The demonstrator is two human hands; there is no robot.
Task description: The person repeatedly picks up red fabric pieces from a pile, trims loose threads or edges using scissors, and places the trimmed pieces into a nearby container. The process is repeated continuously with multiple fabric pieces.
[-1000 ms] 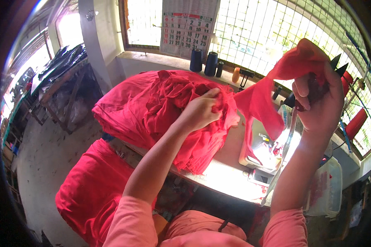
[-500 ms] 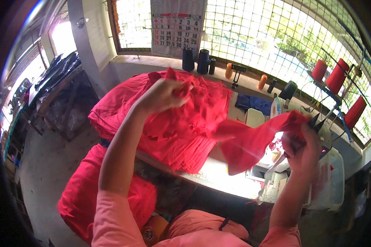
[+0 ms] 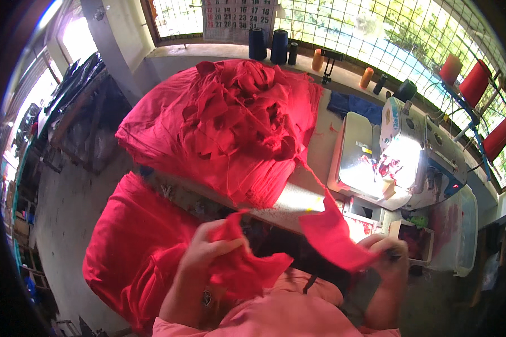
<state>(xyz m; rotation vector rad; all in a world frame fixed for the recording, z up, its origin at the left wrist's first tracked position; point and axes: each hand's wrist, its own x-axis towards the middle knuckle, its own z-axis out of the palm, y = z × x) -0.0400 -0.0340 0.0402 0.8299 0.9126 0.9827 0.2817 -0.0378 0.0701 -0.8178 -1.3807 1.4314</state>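
My left hand is closed on a crumpled red fabric piece above my lap. The right hand grips the lower end of another red fabric piece, in front of the sewing machine. From that piece's upper end a thin twisted strand runs up to the large red fabric pile on the table. Small loose red cut pieces lie heaped on top of the pile. Something small and dark shows at my right fingers; its kind is unclear.
A lit sewing machine stands on the right, beside a clear plastic bin. Red thread cones sit on its stand. More red cloth hangs at my left. Dark thread cones line the window sill.
My left hand has come down from the heap toward my lap with a red piece. My right hand has lowered, drawing its fabric piece down and away from the machine. The view has tilted downward.
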